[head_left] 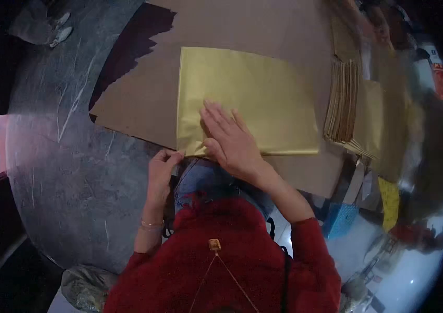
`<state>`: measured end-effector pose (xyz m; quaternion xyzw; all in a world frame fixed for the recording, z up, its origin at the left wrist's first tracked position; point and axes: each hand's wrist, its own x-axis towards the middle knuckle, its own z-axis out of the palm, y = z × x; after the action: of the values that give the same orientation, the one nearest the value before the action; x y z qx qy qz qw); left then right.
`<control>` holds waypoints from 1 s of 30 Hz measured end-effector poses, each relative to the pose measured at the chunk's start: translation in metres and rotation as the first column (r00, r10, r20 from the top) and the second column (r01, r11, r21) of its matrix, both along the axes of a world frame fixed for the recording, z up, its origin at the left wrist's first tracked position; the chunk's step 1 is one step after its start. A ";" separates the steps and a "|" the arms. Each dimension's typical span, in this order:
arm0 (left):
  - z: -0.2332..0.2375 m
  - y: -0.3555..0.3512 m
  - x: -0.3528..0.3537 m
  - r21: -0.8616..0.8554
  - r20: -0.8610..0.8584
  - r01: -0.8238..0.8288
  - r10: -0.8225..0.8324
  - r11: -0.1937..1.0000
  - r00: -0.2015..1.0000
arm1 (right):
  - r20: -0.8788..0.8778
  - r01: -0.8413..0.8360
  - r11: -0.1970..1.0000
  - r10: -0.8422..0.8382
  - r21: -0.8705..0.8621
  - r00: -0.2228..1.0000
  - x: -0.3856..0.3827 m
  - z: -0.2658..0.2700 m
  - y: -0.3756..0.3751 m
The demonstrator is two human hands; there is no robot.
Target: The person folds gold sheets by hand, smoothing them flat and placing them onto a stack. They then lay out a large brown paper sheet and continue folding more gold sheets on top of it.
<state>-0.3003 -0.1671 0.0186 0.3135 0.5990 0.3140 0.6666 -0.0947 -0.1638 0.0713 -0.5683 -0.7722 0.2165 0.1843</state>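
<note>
A shiny gold sheet (268,94), which looks folded with a crease along its left side, lies on brown cardboard (146,112) in front of me. My right hand (233,142) rests on the lower left part of the sheet, fingers stretched out and pointing up and to the left. At the sheet's near left corner, my left hand (163,168) pinches the edge between thumb and fingertips. Small wrinkles show in the gold material between both hands.
A stack of folded brown and gold pieces (342,101) stands right of the sheet. Beyond it are more gold sheets (372,117). A blue box-like item (340,220) and a yellow strip (389,203) are at lower right. Another person's shoes (62,35) show at upper left.
</note>
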 end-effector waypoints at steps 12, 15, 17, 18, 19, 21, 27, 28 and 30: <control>0.007 -0.002 -0.001 -0.028 -0.004 -0.032 0.032 0.999 0.999 | 0.157 0.303 0.952 -0.292 -0.054 0.944 0.068 -0.034 0.005; -0.001 -0.004 -0.004 -0.029 -0.055 -0.025 0.023 0.999 0.998 | 0.215 0.274 0.962 -0.268 0.001 0.939 0.067 -0.038 0.008; 0.001 -0.004 -0.002 -0.030 -0.036 -0.025 0.024 0.999 0.999 | 0.228 0.278 0.961 -0.272 0.004 0.935 0.068 -0.041 0.007; 0.002 -0.003 -0.003 -0.027 -0.017 -0.031 0.030 0.999 0.999 | 0.240 0.277 0.961 -0.272 0.011 0.932 0.067 -0.042 0.007; 0.001 -0.003 -0.003 -0.026 -0.019 -0.031 0.031 0.999 0.999 | 0.250 0.276 0.961 -0.275 0.032 0.928 0.067 -0.043 0.007; -0.001 -0.004 -0.005 -0.021 0.024 -0.013 0.014 1.000 1.000 | 0.251 0.278 0.960 -0.280 0.044 0.927 0.067 -0.046 0.006; 0.007 -0.002 -0.002 -0.025 -0.010 -0.012 0.011 1.000 1.000 | 0.247 0.287 0.956 -0.293 0.061 0.924 0.065 -0.048 0.006; 0.008 -0.003 -0.001 -0.025 -0.019 -0.022 0.021 0.999 1.000 | 0.254 0.289 0.955 -0.296 0.063 0.921 0.065 -0.048 0.006; 0.009 -0.002 0.000 -0.034 0.013 -0.030 0.030 0.999 0.999 | 0.258 0.291 0.953 -0.303 0.081 0.918 0.066 -0.054 0.006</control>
<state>-0.3002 -0.1695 0.0279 0.2911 0.6042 0.3160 0.6710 -0.0289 -0.1574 0.0169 -0.6989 -0.6990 0.0914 0.1209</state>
